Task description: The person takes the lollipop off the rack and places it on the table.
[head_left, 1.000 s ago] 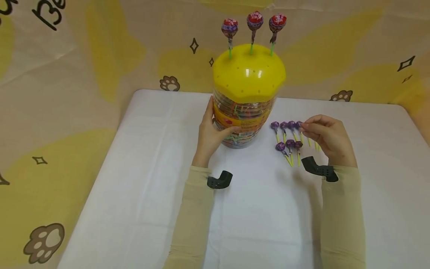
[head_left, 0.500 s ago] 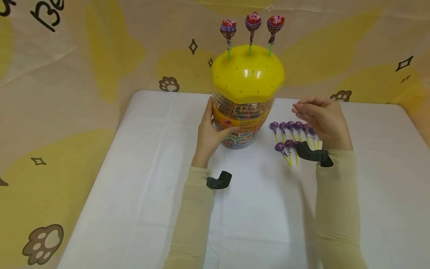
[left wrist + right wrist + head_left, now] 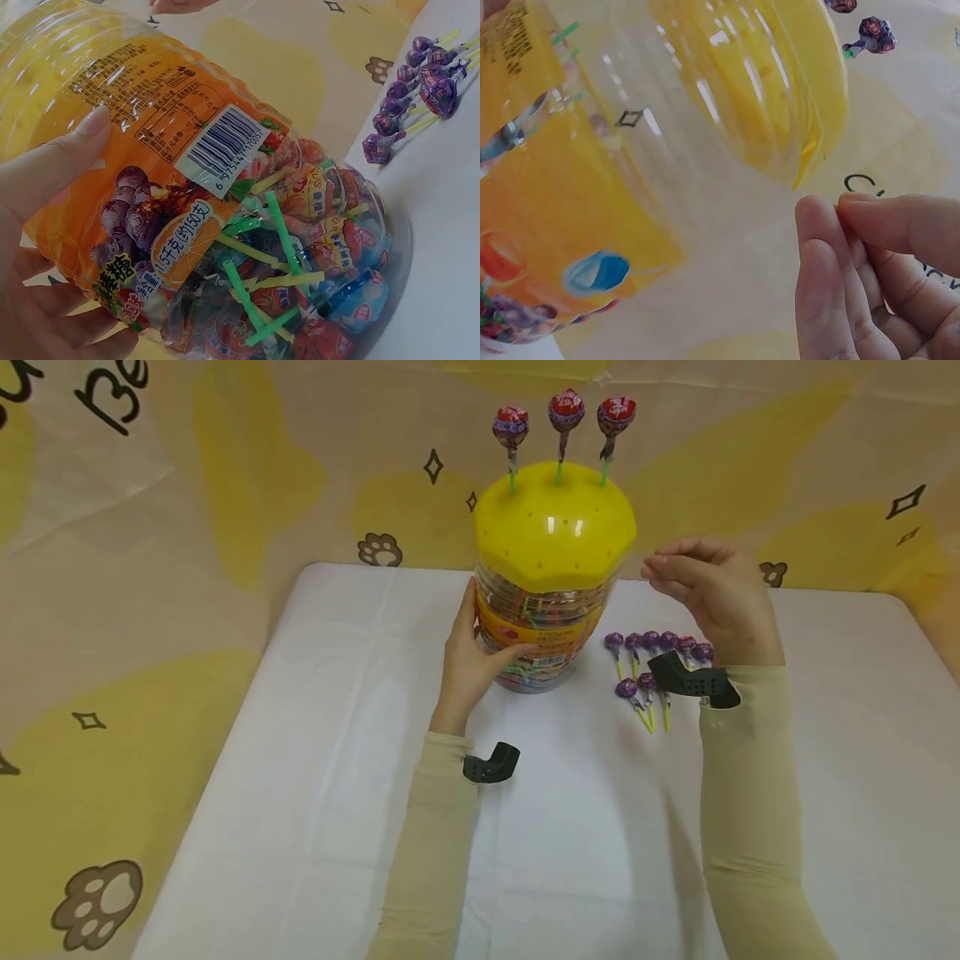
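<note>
A clear candy jar (image 3: 547, 627) with an orange label and a yellow lid (image 3: 540, 539) stands upright on the table. My left hand (image 3: 471, 664) grips its left side, thumb across the label; the left wrist view shows wrapped lollipops inside. Three lollipops (image 3: 566, 412) with red-and-purple wrappers stick up from holes along the lid's back. My right hand (image 3: 720, 597) hovers just right of the lid, apart from the jar. In the right wrist view its fingers (image 3: 821, 277) are loosely bent, thumb tip close to the index fingertip, with nothing visible between them.
Several purple-wrapped lollipops (image 3: 627, 688) with yellow sticks lie in two rows on the white table (image 3: 360, 827), right of the jar; my right wrist partly covers them. A yellow patterned cloth (image 3: 285, 460) hangs behind the table. Several small holes dot the lid.
My right hand has risen from the rows of lollipops and moved away toward the back, up beside the lid. The left hand and the jar have stayed in place.
</note>
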The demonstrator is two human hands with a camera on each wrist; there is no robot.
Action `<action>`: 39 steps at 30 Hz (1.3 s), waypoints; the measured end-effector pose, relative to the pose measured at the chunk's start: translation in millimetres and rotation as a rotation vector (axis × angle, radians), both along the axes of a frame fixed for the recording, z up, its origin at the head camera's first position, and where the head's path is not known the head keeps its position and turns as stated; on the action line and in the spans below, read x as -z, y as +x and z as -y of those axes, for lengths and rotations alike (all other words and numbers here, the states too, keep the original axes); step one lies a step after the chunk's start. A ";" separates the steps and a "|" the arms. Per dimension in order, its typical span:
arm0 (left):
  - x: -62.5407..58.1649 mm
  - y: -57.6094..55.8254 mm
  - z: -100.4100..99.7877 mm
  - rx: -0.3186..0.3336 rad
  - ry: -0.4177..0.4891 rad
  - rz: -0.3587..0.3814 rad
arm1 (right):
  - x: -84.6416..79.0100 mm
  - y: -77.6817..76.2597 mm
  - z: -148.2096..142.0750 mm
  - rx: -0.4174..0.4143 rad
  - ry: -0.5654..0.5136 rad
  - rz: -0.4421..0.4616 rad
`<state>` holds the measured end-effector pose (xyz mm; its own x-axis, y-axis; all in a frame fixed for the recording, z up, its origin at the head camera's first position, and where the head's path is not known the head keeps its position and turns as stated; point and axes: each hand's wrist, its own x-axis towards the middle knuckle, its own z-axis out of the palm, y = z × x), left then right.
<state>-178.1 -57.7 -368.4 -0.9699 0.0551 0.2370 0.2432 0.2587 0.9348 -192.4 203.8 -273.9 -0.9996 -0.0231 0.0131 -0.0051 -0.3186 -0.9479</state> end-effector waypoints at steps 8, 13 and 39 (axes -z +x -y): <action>0.5 -0.4 -0.3 0.001 0.004 -0.004 | -13.6 -6.6 6.7 0.018 -0.007 -0.038; -0.2 -0.6 -0.5 -0.001 0.004 0.004 | -21.0 -8.8 12.6 0.068 -0.034 -0.119; 1.7 -0.6 -0.2 0.003 0.019 -0.009 | -49.6 -26.0 62.8 0.196 0.103 -0.320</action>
